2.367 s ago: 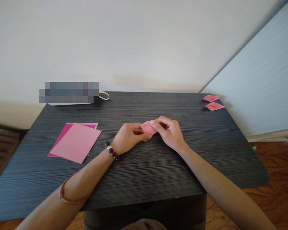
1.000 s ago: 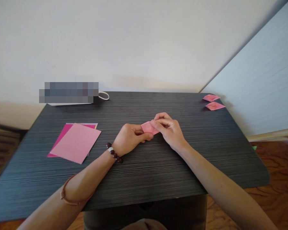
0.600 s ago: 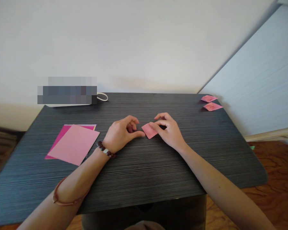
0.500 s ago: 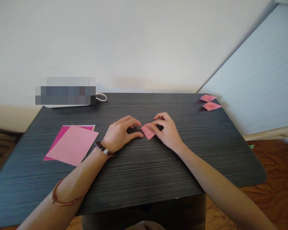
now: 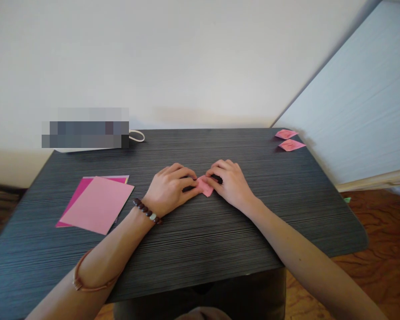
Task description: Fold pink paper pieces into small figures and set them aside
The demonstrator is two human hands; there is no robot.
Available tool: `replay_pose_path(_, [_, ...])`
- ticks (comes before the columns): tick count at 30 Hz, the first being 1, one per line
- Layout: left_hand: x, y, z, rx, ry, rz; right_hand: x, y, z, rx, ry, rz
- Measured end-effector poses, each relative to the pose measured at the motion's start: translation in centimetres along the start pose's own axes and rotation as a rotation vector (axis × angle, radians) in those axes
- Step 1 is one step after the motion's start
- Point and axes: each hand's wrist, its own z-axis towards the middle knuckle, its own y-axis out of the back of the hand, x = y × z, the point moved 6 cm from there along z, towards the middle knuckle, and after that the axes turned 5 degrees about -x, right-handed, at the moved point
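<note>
A small folded piece of pink paper [image 5: 206, 188] lies low over the middle of the dark table [image 5: 193, 240], between my two hands. My left hand [image 5: 173, 186], with a beaded bracelet at the wrist, pinches the paper's left corner between thumb and fingers. On the opposite side my right hand [image 5: 230, 182] grips the upper right part, its thumb pressing on the paper. Fingertips hide parts of the paper's edges and folds.
Flat pink paper sheets [image 5: 98, 206] lie stacked at the left. Two folded pink paper pieces [image 5: 291, 145] sit at the far right corner. A blurred-out object [image 5: 86, 135] with a white cord loop [image 5: 137, 136] stands at the back left, by the wall.
My left hand has moved right and closed on the paper's left corner; before, its fingers were apart beside it. The paper now looks more creased. The view has shifted slightly.
</note>
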Motion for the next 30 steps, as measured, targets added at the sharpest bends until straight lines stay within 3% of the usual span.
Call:
replay_pose_path(6, [-0.6, -0.2, 0.1, -0.025, 0.089, 0.065, 1.5, 0.0, -0.2, 0.028, 0.084, -0.191])
replay_pose_path(11, [-1.2, -0.1, 0.0, -0.033, 0.155, 0.147, -0.2, 0.4, -0.3, 0.085, 0.046, -0.005])
replay_pose_path(15, [-1.2, -0.2, -0.2, -0.019, 0.161, 0.161, -1.5, 0.7, -0.2, 0.097, 0.011, 0.021])
replay_pose_path(24, [-1.4, -0.3, -0.2, -0.011, 0.141, 0.197, -0.3, 0.9, -0.2, 0.124, 0.037, -0.085])
replay_pose_path(30, [-1.5, -0.2, -0.2, -0.06, 0.156, 0.205, -0.8, 1.0, -0.3, 0.144, 0.079, -0.043])
